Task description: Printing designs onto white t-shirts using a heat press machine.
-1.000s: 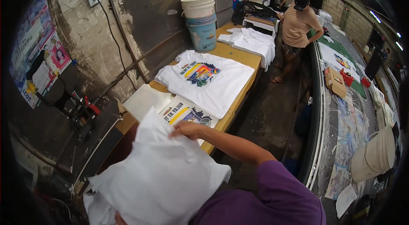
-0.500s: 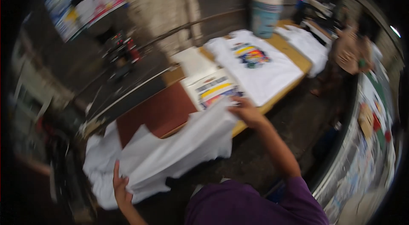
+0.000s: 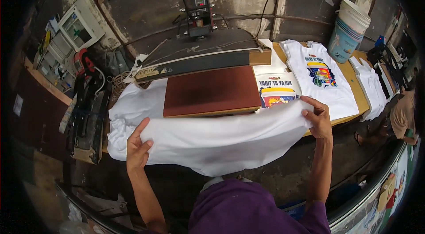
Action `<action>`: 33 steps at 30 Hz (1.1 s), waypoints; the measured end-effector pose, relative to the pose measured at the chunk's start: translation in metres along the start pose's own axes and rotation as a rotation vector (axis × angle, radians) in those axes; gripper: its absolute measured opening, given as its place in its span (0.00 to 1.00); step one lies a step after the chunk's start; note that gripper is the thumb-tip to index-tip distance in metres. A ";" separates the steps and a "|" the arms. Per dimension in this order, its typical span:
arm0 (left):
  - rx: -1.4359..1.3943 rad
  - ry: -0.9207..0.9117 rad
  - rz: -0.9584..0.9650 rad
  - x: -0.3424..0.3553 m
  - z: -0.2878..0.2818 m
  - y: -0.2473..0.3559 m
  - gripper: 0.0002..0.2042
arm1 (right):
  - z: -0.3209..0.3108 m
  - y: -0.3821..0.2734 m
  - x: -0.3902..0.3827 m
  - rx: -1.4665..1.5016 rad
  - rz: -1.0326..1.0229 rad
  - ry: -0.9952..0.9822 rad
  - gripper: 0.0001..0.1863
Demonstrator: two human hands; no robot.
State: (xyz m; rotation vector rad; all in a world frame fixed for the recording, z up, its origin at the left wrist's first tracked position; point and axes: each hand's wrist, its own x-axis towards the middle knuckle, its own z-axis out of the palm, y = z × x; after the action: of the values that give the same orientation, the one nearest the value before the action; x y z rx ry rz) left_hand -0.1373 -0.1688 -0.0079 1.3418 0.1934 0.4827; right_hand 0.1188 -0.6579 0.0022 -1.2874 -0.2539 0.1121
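1. Where the dark red-brown rectangular pad (image 3: 212,92) sits, it stands close behind the cloth's upper edge, with a black flat press plate (image 3: 199,54) behind and above it and a black metal press head with a lit red display (image 3: 199,12) rising further back.
2. To the right, on the yellow-brown wooden bench (image 3: 354,79), lie a pale sheet printed in colour (image 3: 276,85), a white T-shirt with a colourful print (image 3: 321,74) and folded white garments (image 3: 370,85); a blue-and-white plastic bucket (image 3: 347,32) stands behind them.
3. At left are a black-and-red metal machine (image 3: 86,70) and a white wall cabinet with a green cross (image 3: 79,32); a person in a tan shirt (image 3: 403,114) shows partly at the right edge.
4. A second ago the cloth was a raised bundle in front of the pad; now it is drawn out sideways, and the view has turned left.
5. The plain white cloth (image 3: 226,136) hangs along the bench's front — smooth above, sagging below — and covers the sheet's lower edge.
6. The hands are well apart: the left hand (image 3: 138,147) grips its left end, the right hand (image 3: 318,119) pinches its upper right corner.
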 end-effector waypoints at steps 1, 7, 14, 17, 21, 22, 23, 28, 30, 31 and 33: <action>-0.009 0.012 0.014 0.001 0.002 0.000 0.28 | -0.001 0.003 0.001 0.012 -0.035 -0.031 0.15; 0.065 0.097 -0.002 0.005 0.007 -0.005 0.29 | -0.005 0.012 0.012 -0.036 0.121 -0.038 0.28; 0.154 0.024 0.033 0.000 0.013 -0.004 0.37 | 0.004 0.005 0.010 -0.250 -0.022 -0.180 0.39; 0.160 0.049 0.014 -0.005 0.004 -0.012 0.38 | 0.005 0.018 0.006 -0.259 0.011 -0.176 0.41; 0.212 0.103 -0.024 -0.020 -0.003 -0.025 0.39 | 0.011 0.032 -0.008 -0.300 0.129 -0.178 0.44; 0.282 0.079 -0.035 -0.021 -0.004 -0.023 0.39 | 0.014 0.029 -0.010 -0.333 0.162 -0.204 0.45; 0.234 0.107 -0.045 -0.016 -0.005 -0.020 0.40 | 0.018 0.025 -0.007 -0.273 0.240 -0.195 0.48; 0.198 0.053 0.037 0.108 -0.033 0.002 0.36 | 0.032 0.007 0.114 -0.372 0.006 -0.269 0.40; 0.456 0.259 -0.212 0.219 -0.054 -0.015 0.22 | 0.042 0.041 0.215 -0.440 0.119 -0.177 0.27; 0.416 0.334 -0.237 0.264 -0.063 -0.031 0.22 | 0.039 0.060 0.252 -0.446 0.103 -0.130 0.27; 0.494 0.330 -0.296 0.325 -0.083 -0.061 0.22 | 0.024 0.097 0.301 -0.518 0.099 -0.006 0.27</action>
State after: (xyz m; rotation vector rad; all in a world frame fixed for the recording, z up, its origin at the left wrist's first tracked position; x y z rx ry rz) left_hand 0.1307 0.0394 -0.0405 1.6704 0.8149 0.4159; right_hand 0.4091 -0.5408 -0.0474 -1.8160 -0.2324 0.1397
